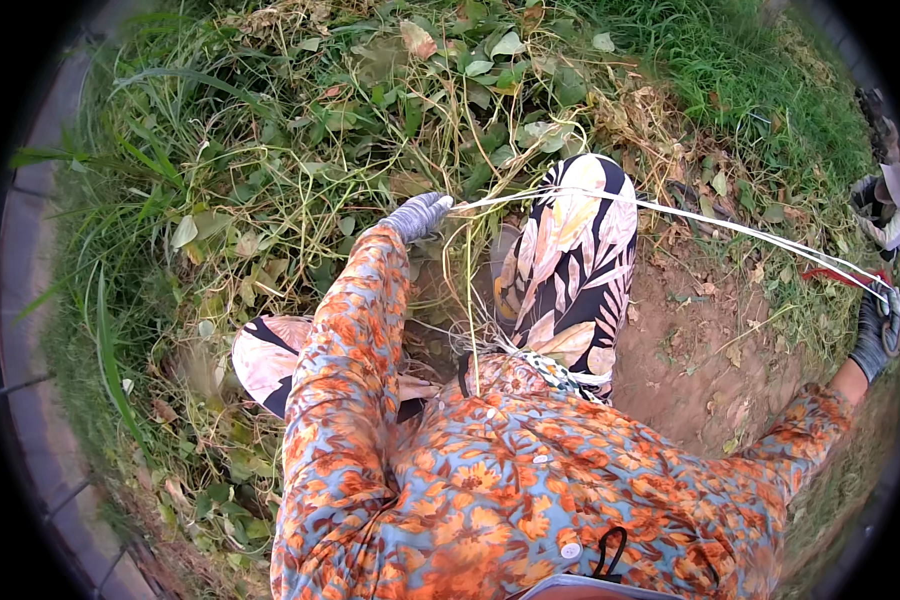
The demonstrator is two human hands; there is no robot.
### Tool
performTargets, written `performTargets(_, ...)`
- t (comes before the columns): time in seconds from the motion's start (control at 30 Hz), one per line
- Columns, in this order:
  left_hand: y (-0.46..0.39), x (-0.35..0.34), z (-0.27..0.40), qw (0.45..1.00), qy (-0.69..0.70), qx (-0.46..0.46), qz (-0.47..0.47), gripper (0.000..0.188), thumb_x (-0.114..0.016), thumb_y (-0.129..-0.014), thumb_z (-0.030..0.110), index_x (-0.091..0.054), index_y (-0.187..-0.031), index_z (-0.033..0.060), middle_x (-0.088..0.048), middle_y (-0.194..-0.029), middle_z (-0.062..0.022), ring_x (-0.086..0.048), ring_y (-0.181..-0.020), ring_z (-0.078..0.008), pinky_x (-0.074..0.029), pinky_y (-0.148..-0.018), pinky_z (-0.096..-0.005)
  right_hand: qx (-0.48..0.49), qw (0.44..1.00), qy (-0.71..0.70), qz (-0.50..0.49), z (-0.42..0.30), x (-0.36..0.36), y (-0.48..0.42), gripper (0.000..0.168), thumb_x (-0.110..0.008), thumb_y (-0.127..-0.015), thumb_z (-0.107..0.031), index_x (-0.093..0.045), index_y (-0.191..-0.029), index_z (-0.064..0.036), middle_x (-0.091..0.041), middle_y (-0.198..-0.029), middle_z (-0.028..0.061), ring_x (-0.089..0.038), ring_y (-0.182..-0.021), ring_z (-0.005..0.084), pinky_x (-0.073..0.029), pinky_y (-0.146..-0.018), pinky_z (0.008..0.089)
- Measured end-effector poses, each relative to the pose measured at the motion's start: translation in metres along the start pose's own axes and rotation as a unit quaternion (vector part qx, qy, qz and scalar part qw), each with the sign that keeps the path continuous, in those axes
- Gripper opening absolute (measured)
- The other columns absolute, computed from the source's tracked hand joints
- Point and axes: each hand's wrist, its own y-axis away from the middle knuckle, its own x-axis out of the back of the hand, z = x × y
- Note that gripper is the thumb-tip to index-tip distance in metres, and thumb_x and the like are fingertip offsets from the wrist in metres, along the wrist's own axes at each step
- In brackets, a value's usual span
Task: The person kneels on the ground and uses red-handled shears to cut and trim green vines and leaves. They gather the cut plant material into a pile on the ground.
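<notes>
Pale cord (690, 216) runs in two strands from hand to hand, passing over my raised knee in leaf-print trousers (577, 262). At its left end my left hand (418, 216), in a grey knit glove, pinches the strands above a tangle of cut vines (330, 172). My right hand (876, 330), in a darker grey glove, is stretched far out to the right and closed on the other end. A ring-shaped part (889, 331) shows at that hand; what it belongs to is unclear. Red cord (844, 276) lies beside its fingertips. More thin strands (495, 341) hang at my waist.
Vines with green and yellowing leaves spread ahead and to my left. Bare soil (705, 337) lies to my right, with grass (727, 67) beyond. A paved strip (34, 262) curves along the left rim. A white and dark object (882, 206) sits at the right edge.
</notes>
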Motion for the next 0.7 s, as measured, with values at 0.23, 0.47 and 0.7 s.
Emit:
performTargets(0.23,0.063,0.104,0.030,0.990,-0.127,-0.048,0.023,0.030,-0.048,-0.092,0.034,-0.057,-0.096,0.0052,-0.052,-0.066,-0.0016,-0.049,-0.061,-0.0106,-0.041,-0.059,-0.0260,-0.010,0.997,-0.018,-0.073,0.012,-0.064,0.034,0.029,-0.062,-0.083,-0.028,-0.055,-0.093,-0.001,-0.058,-0.081,0.0076,-0.056,-0.082,0.0200,-0.048,-0.073,0.0277)
performTargets(0.47,0.129,0.152,0.032,0.996,-0.078,0.031,0.024,0.023,-0.058,-0.088,0.026,-0.056,-0.087,0.0034,-0.046,-0.063,0.0022,-0.045,-0.051,-0.0071,-0.045,-0.047,-0.0229,-0.367,0.368,-0.852,-0.067,-0.058,-0.023,0.070,0.010,-0.048,-0.091,-0.010,-0.052,-0.089,-0.001,-0.045,-0.062,-0.0017,-0.040,-0.053,0.0117,-0.045,-0.079,0.0324)
performTargets(0.7,0.251,0.157,-0.008,0.996,0.012,0.085,-0.022,0.023,-0.064,-0.083,0.024,-0.056,-0.076,0.0035,-0.055,-0.061,-0.0003,-0.051,-0.052,-0.0097,-0.040,-0.049,-0.0244,-0.363,0.296,-0.853,-0.230,-0.063,-0.038,0.213,0.017,-0.052,-0.089,-0.014,-0.057,-0.098,0.000,-0.047,-0.058,-0.0012,-0.045,-0.052,0.0137,-0.044,-0.087,0.0363)
